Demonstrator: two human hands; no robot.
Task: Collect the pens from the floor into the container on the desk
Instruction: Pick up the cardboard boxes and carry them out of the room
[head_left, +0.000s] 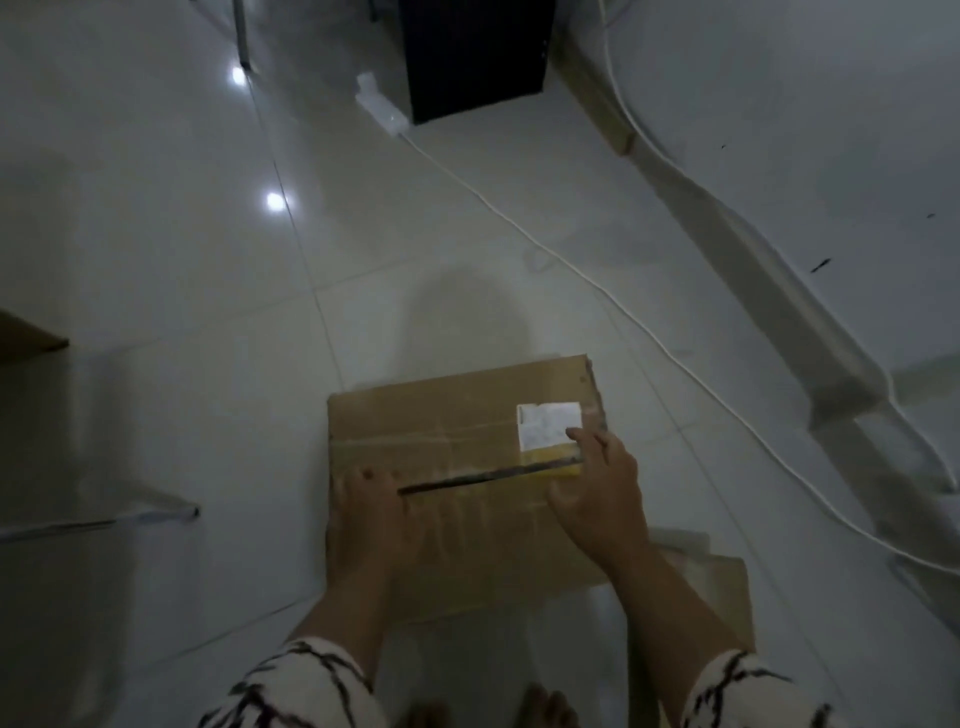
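Both hands flat, fingers spread, on cardboard box on floor: left hand, right hand; neither grips. No pens or container visible. Risk: box slides on glossy tile, snagging white cable.

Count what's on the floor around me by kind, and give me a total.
Cardboard box, under left hand and right hand: 1
White power strip: 1
White cable: 1
Dark cabinet: 1
Pens clearly visible: 0
Total: 4
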